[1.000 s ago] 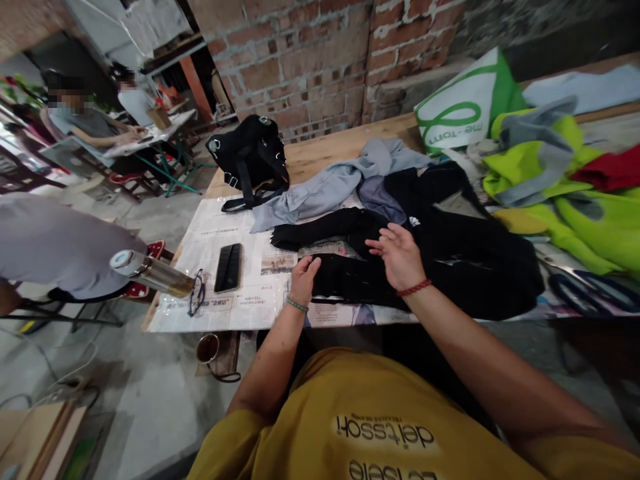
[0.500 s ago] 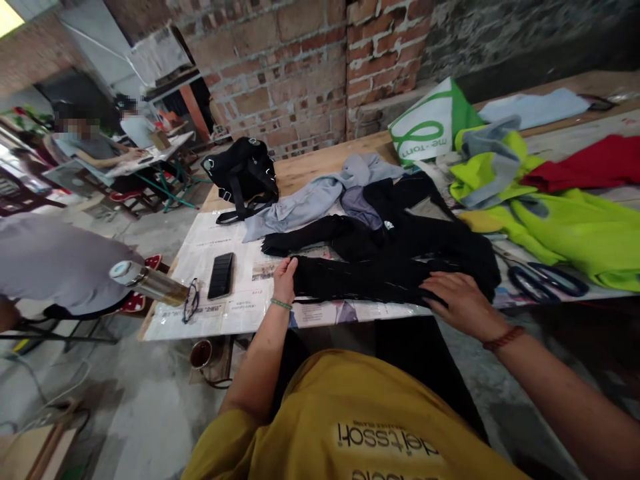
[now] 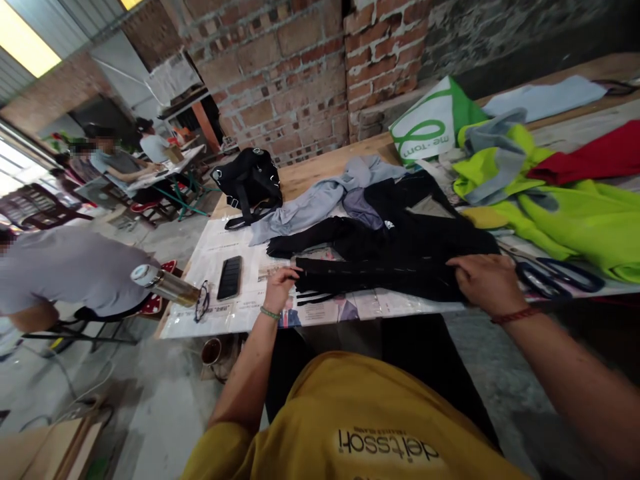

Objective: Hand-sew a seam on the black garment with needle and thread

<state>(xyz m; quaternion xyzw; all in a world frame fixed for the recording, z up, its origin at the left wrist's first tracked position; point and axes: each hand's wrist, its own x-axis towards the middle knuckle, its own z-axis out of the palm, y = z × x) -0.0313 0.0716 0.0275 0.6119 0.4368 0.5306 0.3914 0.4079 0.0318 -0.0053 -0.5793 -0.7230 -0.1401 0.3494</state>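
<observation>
Both arms stretched out: left hand (image 3: pixel 278 285) pinches the folded black knit garment (image 3: pixel 380 275) at its left end, right hand (image 3: pixel 487 281) grips its right end, near the table's near edge; bare newspaper sheet (image 3: pixel 220 313) lies left.

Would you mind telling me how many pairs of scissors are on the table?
1: the scissors lie near the table's front edge, right of the right hand, beside the neon-yellow garment. Others may be hidden under clothes.

Hands (image 3: pixel 487 283) on black garment (image 3: pixel 390 267) (table)
</observation>
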